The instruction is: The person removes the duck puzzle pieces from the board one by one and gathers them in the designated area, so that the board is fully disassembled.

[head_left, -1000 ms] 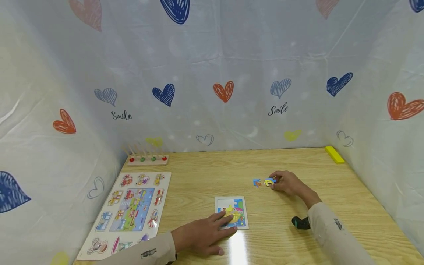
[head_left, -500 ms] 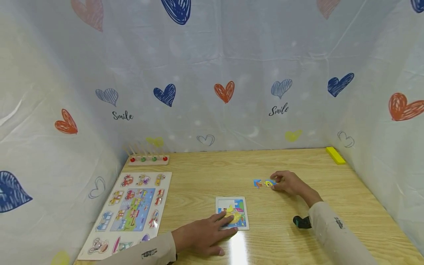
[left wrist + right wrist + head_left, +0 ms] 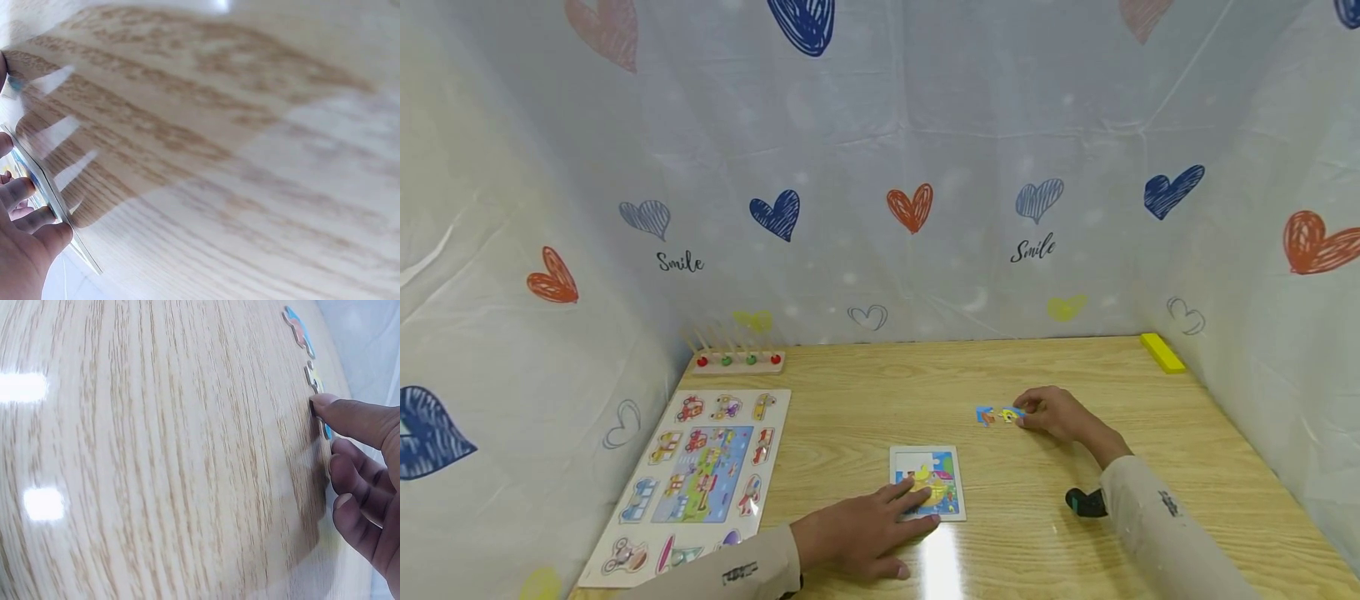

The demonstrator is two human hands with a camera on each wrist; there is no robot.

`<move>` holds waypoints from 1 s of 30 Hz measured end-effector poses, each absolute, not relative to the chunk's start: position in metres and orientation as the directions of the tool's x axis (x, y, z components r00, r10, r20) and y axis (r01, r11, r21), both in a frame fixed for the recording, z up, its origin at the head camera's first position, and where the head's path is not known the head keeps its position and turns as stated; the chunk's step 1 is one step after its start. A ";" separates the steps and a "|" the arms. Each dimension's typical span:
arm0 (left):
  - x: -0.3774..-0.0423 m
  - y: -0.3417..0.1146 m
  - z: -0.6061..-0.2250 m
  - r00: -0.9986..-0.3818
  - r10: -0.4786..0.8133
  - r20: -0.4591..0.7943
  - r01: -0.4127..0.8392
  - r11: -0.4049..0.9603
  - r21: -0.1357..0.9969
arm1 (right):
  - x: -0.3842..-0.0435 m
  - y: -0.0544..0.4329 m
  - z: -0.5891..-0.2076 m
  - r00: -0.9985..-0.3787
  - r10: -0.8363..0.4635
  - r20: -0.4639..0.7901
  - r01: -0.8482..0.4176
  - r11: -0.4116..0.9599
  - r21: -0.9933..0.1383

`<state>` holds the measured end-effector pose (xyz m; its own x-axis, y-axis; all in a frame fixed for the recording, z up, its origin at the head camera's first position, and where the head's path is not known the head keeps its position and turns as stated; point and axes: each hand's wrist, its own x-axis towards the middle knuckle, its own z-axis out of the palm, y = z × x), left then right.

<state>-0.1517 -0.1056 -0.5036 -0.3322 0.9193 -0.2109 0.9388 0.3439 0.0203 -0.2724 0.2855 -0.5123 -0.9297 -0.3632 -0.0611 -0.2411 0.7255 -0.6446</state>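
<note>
My left hand (image 3: 874, 533) lies with spread fingers over a small white-framed jigsaw puzzle (image 3: 960, 510), covering its lower left part. The upper left of the frame shows a bare white patch. In the left wrist view, the fingertips (image 3: 25, 185) rest at the puzzle's edge. Farther back on the right, my right hand (image 3: 1060, 414) pinches a yellow-and-blue puzzle piece (image 3: 1008, 414) between thumb and fingers, and the piece lies flat on the table. Just left of it lies a blue-and-orange puzzle piece (image 3: 984, 416), seen also in the right wrist view.
A large vehicle puzzle board (image 3: 775, 467) lies on the left of the wooden table (image 3: 857, 383). Behind it stands a wooden peg rack (image 3: 737, 367) with red and green beads. A yellow block (image 3: 1162, 353) sits at the back right. A dark object (image 3: 1086, 503) is beside the right sleeve.
</note>
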 end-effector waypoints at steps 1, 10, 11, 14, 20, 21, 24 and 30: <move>-0.152 -0.106 -0.504 -0.333 0.919 -0.211 0.939 0.344 0.018 | -0.272 0.285 -0.512 -0.929 -0.364 -0.064 -0.239 0.724 -0.647; -0.152 -0.106 -0.505 -0.330 0.922 -0.202 0.941 0.338 0.007 | -0.272 0.285 -0.511 -0.928 -0.367 -0.060 -0.240 0.716 -0.656; -0.152 -0.106 -0.506 -0.329 0.922 -0.203 0.941 0.338 0.010 | -0.272 0.285 -0.512 -0.929 -0.366 -0.059 -0.241 0.716 -0.655; -0.152 -0.105 -0.506 -0.330 0.922 -0.203 0.940 0.340 0.013 | -0.273 0.286 -0.513 -0.927 -0.369 -0.058 -0.244 0.716 -0.654; -0.152 -0.105 -0.506 -0.329 0.922 -0.203 0.941 0.337 0.007 | -0.272 0.284 -0.511 -0.931 -0.358 -0.068 -0.224 0.710 -0.668; -0.152 -0.105 -0.506 -0.330 0.922 -0.203 0.941 0.339 0.009 | -0.272 0.283 -0.510 -0.932 -0.356 -0.069 -0.222 0.711 -0.667; -0.152 -0.106 -0.507 -0.330 0.922 -0.200 0.940 0.340 0.013 | -0.271 0.279 -0.507 -0.929 -0.367 -0.046 -0.245 0.703 -0.668; -0.153 -0.106 -0.507 -0.325 0.929 -0.180 0.943 0.332 0.012 | -0.268 0.267 -0.501 -0.915 -0.404 -0.014 -0.283 0.664 -0.692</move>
